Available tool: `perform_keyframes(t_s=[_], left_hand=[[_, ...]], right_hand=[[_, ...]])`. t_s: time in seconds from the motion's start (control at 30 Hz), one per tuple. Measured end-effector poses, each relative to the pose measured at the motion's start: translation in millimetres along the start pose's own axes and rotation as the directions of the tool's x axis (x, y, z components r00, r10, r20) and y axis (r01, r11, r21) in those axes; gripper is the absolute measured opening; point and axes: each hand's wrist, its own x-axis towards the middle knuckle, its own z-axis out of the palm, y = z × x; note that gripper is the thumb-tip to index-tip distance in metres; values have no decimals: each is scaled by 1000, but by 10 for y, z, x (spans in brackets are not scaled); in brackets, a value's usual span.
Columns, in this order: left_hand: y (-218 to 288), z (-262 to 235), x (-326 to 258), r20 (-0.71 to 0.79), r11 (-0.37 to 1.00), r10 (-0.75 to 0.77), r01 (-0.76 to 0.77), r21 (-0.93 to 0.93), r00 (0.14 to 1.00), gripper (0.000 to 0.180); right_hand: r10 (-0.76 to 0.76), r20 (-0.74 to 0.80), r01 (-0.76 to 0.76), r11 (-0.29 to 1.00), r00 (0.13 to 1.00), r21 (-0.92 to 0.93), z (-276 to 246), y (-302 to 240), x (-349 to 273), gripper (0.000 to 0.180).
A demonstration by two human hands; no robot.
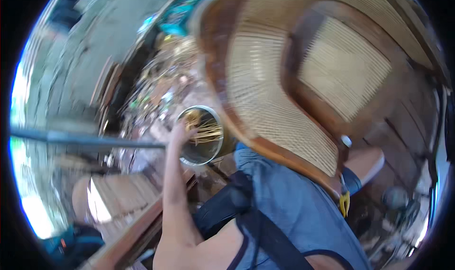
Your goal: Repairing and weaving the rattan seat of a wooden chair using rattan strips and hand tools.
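My left hand [180, 132] reaches into a round metal bucket [221, 148]. Its fingers close around a bundle of pale yellow cane strips [208, 133], which lies partly coiled across the bucket's mouth. Motion blurs the fingertips. A wooden chair frame [268, 149] with woven cane panels leans close against my lap; its curved back panel [258, 71] and squarer panel [346, 66] both show weaving. My right hand does not show. A yellow-handled tool [344, 203] sits by the chair's lower end, its kind unclear.
Mixed litter and scraps [156, 90] cover the ground beyond the bucket. A grey-blue pole [90, 139] crosses from the left to near my wrist. A wooden board edge [128, 232] lies at lower left. Turquoise items [177, 14] are at the top.
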Motion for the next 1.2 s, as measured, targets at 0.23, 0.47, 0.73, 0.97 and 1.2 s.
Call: perform_keyframes(t_s=[0.23,0.47,0.73,0.97,1.2], left_hand=[[2432,-1882,-728,-290,256,625,-542,-801,725,34],[5903,-754,-962,-173,-97,960,-318,-943,220,40],[4983,-464,263,155,355,923,-623,-697,353,21],[4123,-287,543,415,670,630,-188,-718,657,16],[4209,-109,320,400,493,725,-16,-870,561,26]], right_hand=[[-40,-24,46,885,999,463,-115,-821,-958,31],[52,279,-283,134,959,950,1740,-1406,-1630,16],[406,23,-79,122,914,989,1597,-258,-533,9],[420,520,-613,739,744,279,2873,166,-1197,21],[205,533,126,845,821,-519,3743,53,-2134,26]])
